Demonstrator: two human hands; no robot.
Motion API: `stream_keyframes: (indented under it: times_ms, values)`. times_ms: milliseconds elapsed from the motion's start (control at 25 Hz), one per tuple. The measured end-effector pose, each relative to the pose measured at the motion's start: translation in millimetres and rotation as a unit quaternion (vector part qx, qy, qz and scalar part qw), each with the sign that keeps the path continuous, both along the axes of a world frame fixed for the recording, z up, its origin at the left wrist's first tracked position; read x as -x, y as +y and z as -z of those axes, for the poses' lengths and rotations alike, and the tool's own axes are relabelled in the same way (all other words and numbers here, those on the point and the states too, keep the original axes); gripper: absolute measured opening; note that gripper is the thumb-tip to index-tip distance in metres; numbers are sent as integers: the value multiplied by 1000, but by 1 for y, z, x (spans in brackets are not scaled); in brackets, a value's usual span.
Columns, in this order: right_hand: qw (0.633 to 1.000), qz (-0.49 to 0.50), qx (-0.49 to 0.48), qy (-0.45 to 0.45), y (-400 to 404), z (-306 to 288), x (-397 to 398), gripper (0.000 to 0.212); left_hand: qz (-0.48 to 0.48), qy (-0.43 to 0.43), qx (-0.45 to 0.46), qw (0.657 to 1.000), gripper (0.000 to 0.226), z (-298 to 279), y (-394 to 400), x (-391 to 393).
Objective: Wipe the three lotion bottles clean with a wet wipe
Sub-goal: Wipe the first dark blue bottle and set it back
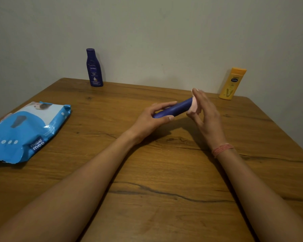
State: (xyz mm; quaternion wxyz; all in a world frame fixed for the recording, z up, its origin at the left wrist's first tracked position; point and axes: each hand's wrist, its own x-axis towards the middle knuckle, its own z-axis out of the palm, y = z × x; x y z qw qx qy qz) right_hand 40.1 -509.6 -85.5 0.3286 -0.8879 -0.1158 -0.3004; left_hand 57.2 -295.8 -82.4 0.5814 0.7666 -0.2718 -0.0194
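1. The left hand (153, 117) grips a dark blue bottle (175, 108) sideways above the surface (164, 172), fingers curled round it.
2. The right hand (205, 112) presses a wipe (194, 107) against the bottle's far end, fingers straight and together.
3. A second blue bottle (94, 68) and a yellow bottle (232, 83) stand upright by the wall (well apart).
4. The wipes pack (24, 130) lies at the left.

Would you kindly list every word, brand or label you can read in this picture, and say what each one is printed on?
"NIVEA": on the upright dark blue bottle by the wall; the smaller lines beneath it are too small to read.
"mee mee": on the blue wet wipe pack lying on the table.
Yellow bottle: a dark oval logo, too blurred to read.
Blue bottle held in the hands: no text shows.
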Motion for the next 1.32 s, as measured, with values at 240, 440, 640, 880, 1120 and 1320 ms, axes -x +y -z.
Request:
stream_keyframes:
  times_ms: [240, 440, 640, 880, 1120, 1320]
  values:
    - [994, 21, 109, 16, -4, 4, 0, 56, -39, -126, 24, 991, 29, 3, 4, -5]
    - [995, -7, 97, 17, -5, 4, 0, 61, -1, -186, 1, 983, 22, 3, 3, -5]
    - [988, -60, 137, 29, 5, 2, 2, 63, 12, -225, -18, 974, 18, 6, -2, -2]
    - [984, -41, 171, 24, 10, -5, 10, 57, 18, -225, -18, 974, 20, 8, -6, -2]
    - [989, -17, 142, 43, 4, -6, 16, 39, -16, -397, -110, 911, 32, 2, -10, 6]
    - [987, -88, 122, 56, 17, -10, 20, 34, -21, -465, -117, 878, 40, -2, -7, 7]
